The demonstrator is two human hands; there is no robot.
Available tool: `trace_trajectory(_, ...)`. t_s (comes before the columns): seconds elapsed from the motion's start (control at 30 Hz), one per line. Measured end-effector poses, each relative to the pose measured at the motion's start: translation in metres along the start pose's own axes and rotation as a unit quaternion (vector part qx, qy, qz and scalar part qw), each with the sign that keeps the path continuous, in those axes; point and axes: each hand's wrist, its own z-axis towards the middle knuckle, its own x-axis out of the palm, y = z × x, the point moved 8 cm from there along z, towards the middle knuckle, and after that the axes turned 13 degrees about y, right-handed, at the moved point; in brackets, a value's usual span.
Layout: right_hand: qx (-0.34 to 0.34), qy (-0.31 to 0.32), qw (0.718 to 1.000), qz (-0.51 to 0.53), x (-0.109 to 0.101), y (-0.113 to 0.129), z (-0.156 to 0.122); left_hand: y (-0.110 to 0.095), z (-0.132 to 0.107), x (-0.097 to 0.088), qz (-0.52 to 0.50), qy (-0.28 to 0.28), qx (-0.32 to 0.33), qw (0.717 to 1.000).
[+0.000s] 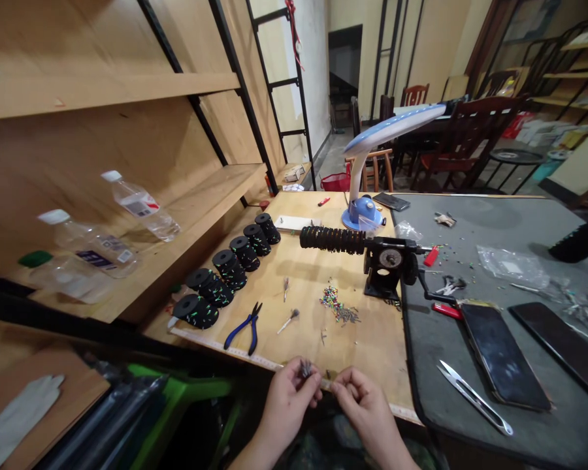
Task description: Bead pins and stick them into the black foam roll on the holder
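My left hand (290,399) is closed at the table's front edge, pinching a small bundle of thin dark grey pieces (306,369). My right hand (361,399) is closed beside it, its fingertips on a small pale strip (326,385) that spans the gap between the hands. What the strip is, I cannot make out. Ahead of the hands lies a loose pile of colourful beads (332,298), with small grey metal pieces (347,315) along its right side. Two small tufted pieces with pale stems, one of them a white-stemmed piece (288,321), lie left of the pile.
Blue-handled pliers (244,333) lie at left, near several black wound spools (231,267). A hand-cranked winder (387,261) carries a black coil (332,239). Behind it stands a blue lamp (362,212). On the grey mat are thread snips (475,397) and a phone (504,356).
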Motion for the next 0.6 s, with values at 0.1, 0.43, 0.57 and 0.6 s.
trace_trajectory(0.1, 0.003, 0.001, 1.000, -0.016, 0.004, 0.002, -0.003, 0.000, -0.005, -0.004, 0.040, -0.021, 0.002, 0.999)
trace_trajectory(0.43, -0.037, -0.017, 0.994, -0.103, 0.008, 0.005, -0.011, 0.008, -0.011, -0.004, 0.039, -0.016, -0.010, 0.999)
trace_trajectory(0.57, -0.035, -0.013, 0.993, -0.111, 0.010, 0.006, -0.010, 0.008, -0.010, -0.003, 0.008, -0.003, -0.016, 1.000)
trace_trajectory(0.6, -0.034, -0.012, 0.993, -0.113, 0.011, 0.005, -0.009, 0.008, -0.010, -0.003, 0.007, -0.003, -0.015, 1.000)
